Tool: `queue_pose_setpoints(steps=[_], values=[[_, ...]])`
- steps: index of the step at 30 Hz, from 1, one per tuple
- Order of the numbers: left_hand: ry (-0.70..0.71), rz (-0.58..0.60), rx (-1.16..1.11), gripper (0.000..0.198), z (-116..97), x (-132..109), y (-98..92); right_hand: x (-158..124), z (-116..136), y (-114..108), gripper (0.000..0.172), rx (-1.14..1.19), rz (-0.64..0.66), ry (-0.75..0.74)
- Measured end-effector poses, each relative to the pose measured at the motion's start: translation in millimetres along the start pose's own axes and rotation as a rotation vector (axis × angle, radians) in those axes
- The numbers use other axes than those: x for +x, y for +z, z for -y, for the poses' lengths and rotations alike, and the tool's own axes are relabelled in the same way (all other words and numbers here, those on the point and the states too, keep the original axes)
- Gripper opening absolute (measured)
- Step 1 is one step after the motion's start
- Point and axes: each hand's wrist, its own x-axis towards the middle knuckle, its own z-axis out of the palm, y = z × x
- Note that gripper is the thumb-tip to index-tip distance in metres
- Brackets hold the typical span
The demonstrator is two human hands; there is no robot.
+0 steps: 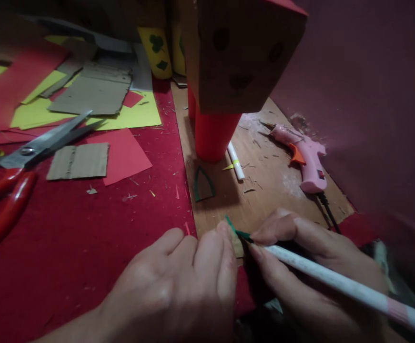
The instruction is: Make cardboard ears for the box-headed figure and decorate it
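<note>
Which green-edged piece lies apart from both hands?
The pointed piece on the brown board, near the red cylinder; the left hand holds the other piece.

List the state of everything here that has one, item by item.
Scissors: lying, blades slightly open
Glue gun: lying on its side, cord attached; on or off unclear
White pen: in the right hand, green tip bare
Small cardboard piece: held by the left hand, green along one edge
Pointed piece: lying flat, sides green
</note>
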Motion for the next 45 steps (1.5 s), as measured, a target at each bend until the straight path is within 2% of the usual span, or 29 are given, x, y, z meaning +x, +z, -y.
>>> queue_pose_setpoints(steps=[3, 4, 6, 8, 14, 25, 29, 34, 37, 41, 45], values=[[0.003, 0.028, 0.002, 0.038, -0.6, 0.3, -1.7, 0.6, -0.4, 0.2, 0.016, -0.015, 0.008, -0.015], [-0.002, 0.039, 0.013, 0.038, -0.6, 0.5, -1.9, 0.4, -0.6, -0.5, 0.018, -0.012, -0.076, -0.042], [-0.006, 0.032, 0.030, 0.037, -0.2, 0.5, -1.2, -0.5, -1.0, -2.6, 0.018, -0.033, 0.093, -0.008], [0.002, 0.022, 0.030, 0.037, 0.2, -0.1, 0.3, -1.7, -1.5, -4.4, 0.019, -0.007, 0.095, -0.006], [-0.012, -0.009, 0.006, 0.041, 0.1, 0.4, 4.0, -1.9, -0.7, -3.2, 0.018, -0.004, 0.010, -0.014], [0.013, 0.043, 0.019, 0.038, 0.8, -2.1, 0.2, -1.7, -1.7, -4.9, 0.020, 0.002, 0.050, -0.020], [0.005, -0.019, 0.012, 0.040, 0.3, -0.6, 1.7, -1.6, -2.3, -4.9, 0.021, 0.023, 0.029, -0.034], [-0.008, 0.072, 0.017, 0.035, -1.3, 0.0, -0.6, 1.8, -0.2, -5.3, 0.021, -0.007, 0.061, -0.043], [-0.008, 0.036, 0.017, 0.037, -0.6, -1.3, -1.4, 0.3, -0.7, -7.0, 0.020, 0.040, 0.101, -0.004], [0.002, 0.042, 0.013, 0.035, 0.4, -0.9, -1.2, -2.4, -1.0, -4.6, 0.019, 0.079, 0.059, 0.051], [-0.009, 0.041, 0.023, 0.029, 0.2, 0.5, -0.5, -0.8, 1.4, -0.9, 0.019, 0.044, 0.013, 0.022]])
